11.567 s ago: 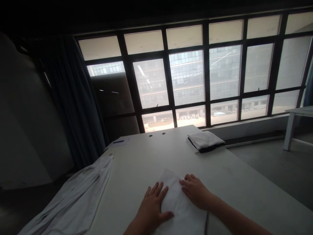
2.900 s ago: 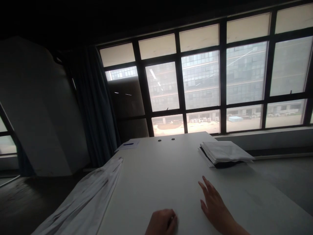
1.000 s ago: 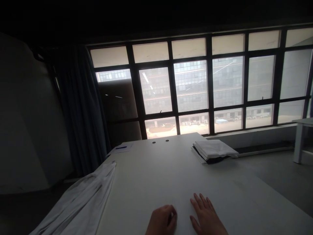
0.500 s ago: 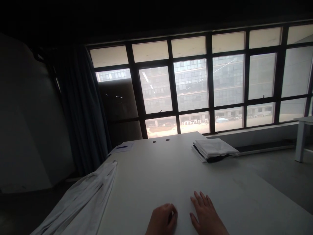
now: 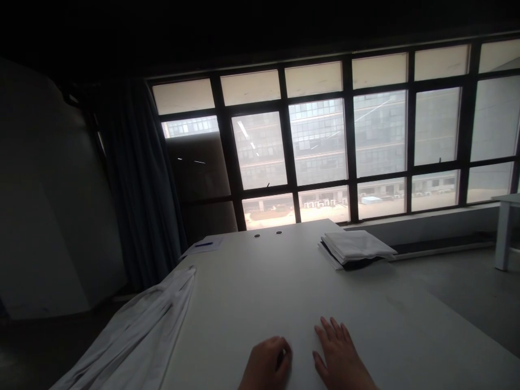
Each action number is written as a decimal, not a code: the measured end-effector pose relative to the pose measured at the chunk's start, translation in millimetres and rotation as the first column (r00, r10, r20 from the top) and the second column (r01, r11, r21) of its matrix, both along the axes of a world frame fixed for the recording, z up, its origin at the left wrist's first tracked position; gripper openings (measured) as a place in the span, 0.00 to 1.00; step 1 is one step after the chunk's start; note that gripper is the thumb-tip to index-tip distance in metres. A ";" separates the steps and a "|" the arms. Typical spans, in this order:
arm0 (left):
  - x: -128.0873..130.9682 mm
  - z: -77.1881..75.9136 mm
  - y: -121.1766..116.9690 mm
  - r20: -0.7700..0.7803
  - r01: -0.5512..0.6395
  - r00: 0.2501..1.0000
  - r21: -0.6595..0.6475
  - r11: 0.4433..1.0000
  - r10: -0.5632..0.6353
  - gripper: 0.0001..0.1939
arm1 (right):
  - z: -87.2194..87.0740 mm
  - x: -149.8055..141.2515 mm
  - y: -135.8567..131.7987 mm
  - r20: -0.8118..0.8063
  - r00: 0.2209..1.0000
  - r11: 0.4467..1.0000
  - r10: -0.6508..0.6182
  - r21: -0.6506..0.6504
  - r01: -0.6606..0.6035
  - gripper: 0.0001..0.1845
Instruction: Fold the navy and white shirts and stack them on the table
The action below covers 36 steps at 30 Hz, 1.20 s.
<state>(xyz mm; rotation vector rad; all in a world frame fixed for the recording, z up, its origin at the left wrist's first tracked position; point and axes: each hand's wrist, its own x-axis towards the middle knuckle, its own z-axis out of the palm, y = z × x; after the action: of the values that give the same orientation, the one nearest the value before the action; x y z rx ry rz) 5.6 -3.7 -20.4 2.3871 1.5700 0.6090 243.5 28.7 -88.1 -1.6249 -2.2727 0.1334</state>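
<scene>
My left hand (image 5: 267, 362) rests on the white table (image 5: 260, 287) near its close edge. Its fingers are curled in loosely toward the thumb, and a small gap shows between them with nothing visible in it. To its right, my right hand (image 5: 340, 351) lies flat, palm down on the tabletop, fingers stretched and slightly apart. The two hands do not touch. Ahead and to the right sits a folded stack of white cloth (image 5: 357, 245) with a dark layer beneath. Along the left side lies a loose, rumpled white cloth (image 5: 150, 319).
Paper sheets (image 5: 209, 246) with a dark pen (image 5: 203, 244) on them lie at the far left corner. Two round cable holes (image 5: 257, 235) sit near the far edge. Beyond are a blue curtain (image 5: 138, 184) and tall windows (image 5: 319, 141). Another white table (image 5: 504, 233) stands at right.
Both hands have shifted very slightly to the left, keeping the same poses. The view has turned a touch. The cloths and papers stay where they were.
</scene>
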 end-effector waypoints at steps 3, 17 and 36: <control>-1.4 -0.6 -0.2 0.011 0.006 1.000 0.002 1.000 -0.006 0.08 | 3.5 -1.5 -2.3 0.004 1.000 1.000 -0.010 -0.015 0.010 0.34; -46.7 16.7 12.1 -0.158 -0.147 0.974 0.089 0.985 0.159 0.11 | 9.4 -3.3 -4.5 -0.023 0.999 0.999 -0.027 -0.040 0.026 0.33; -145.4 18.5 16.1 -0.344 -0.593 0.745 0.051 0.804 0.571 0.19 | 2.6 -14.6 1.0 -0.114 0.990 0.990 -0.079 0.108 0.091 0.24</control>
<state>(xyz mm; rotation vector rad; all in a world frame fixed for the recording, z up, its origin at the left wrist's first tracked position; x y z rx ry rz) -139.8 12.5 -2.0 1.9992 2.4898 0.2244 228.9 29.6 -85.6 -1.6128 -2.0871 0.0700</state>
